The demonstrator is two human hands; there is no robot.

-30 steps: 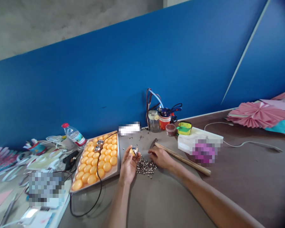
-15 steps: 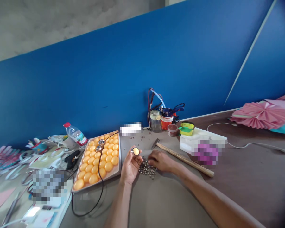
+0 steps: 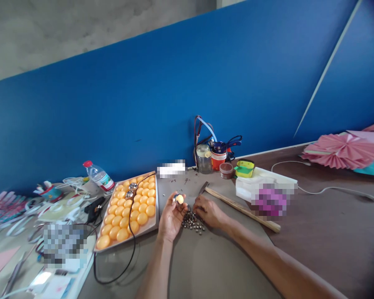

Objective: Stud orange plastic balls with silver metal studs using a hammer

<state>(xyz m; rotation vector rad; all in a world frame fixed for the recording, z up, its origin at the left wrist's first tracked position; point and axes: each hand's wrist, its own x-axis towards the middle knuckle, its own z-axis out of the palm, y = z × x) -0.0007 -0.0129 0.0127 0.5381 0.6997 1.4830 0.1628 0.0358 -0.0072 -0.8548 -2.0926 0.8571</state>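
Observation:
My left hand [image 3: 171, 220] is closed around an orange ball [image 3: 180, 199], cupped palm up with the ball at the fingertips. Shiny silver pieces cover part of the ball's surface. To its right, a heap of small round metal studs [image 3: 193, 222] lies on the table. At the heap's right edge is my right hand [image 3: 212, 211], fingers bent and pinched together; whatever they hold is too small to make out. Left of my hands, a tray [image 3: 158, 207] holds rows of orange balls [image 3: 142, 218]. Two silver-covered balls [image 3: 131, 187] rest on top of them.
A hammer [image 3: 246, 209] lies right of my right hand. Behind stand a glass jar [image 3: 205, 160], orange cups [image 3: 218, 161] and a yellow-green container [image 3: 244, 168]. A white foam block [image 3: 243, 189] lies right. A black cable [image 3: 134, 245] crosses the tray; a bottle [image 3: 100, 177] leans behind it.
My right hand has shifted slightly at the edge of the stud heap. The ball in my left hand has turned and moved a little to the right.

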